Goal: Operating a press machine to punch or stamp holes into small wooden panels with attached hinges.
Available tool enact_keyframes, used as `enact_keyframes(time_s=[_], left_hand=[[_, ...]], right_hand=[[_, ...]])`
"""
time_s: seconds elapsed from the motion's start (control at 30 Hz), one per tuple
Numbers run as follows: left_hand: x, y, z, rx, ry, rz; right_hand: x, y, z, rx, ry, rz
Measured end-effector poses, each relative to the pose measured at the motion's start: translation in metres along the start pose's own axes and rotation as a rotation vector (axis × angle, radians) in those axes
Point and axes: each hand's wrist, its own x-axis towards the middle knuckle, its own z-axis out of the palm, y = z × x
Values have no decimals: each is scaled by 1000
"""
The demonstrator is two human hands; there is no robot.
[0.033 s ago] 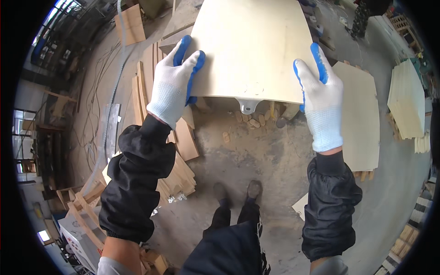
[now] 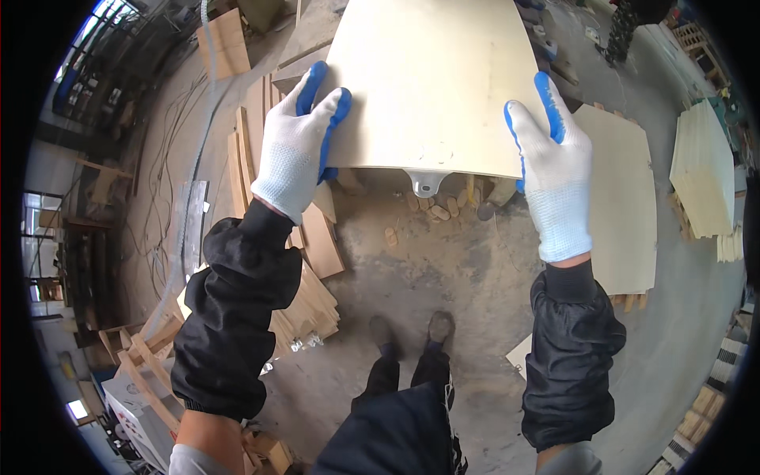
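Observation:
A pale plywood sheet (image 2: 431, 87) spans the space ahead of me, its far end cut off by the picture's top. My left hand (image 2: 297, 138), in a white glove with blue coating, grips the left edge near the close corner. At the opposite edge, my right hand (image 2: 552, 162) in a matching glove holds the sheet too. The fingers beneath the sheet are mostly hidden. A grey rounded tab with a hole (image 2: 426, 185) sticks out below the near edge; how it is fixed cannot be seen.
A stack of pale sheets (image 2: 617, 202) lies to the right, with another stack (image 2: 703, 170) beyond it. Wooden boards (image 2: 305, 317) are piled at the left. Small oval wood pieces (image 2: 438, 211) lie on the floor. A hose (image 2: 207, 119) runs down the left; a person (image 2: 621, 36) stands far right.

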Motion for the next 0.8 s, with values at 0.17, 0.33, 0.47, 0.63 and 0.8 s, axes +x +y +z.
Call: enact_keyframes(time_s=[0.17, 0.33, 0.47, 0.63, 0.8], left_hand=[[5, -4, -8, -2, -19, 24], [10, 14, -1, 136, 42, -17], [18, 24, 0, 191, 16, -12], [33, 11, -1, 365, 33, 30], [32, 32, 3, 426, 8, -99]], right_hand=[[5, -4, 6, -41, -5, 18], [16, 3, 7, 11, -5, 78], [31, 4, 14, -123, -3, 52], [33, -5, 16, -264, -31, 97], [39, 2, 18, -374, 12, 32]])
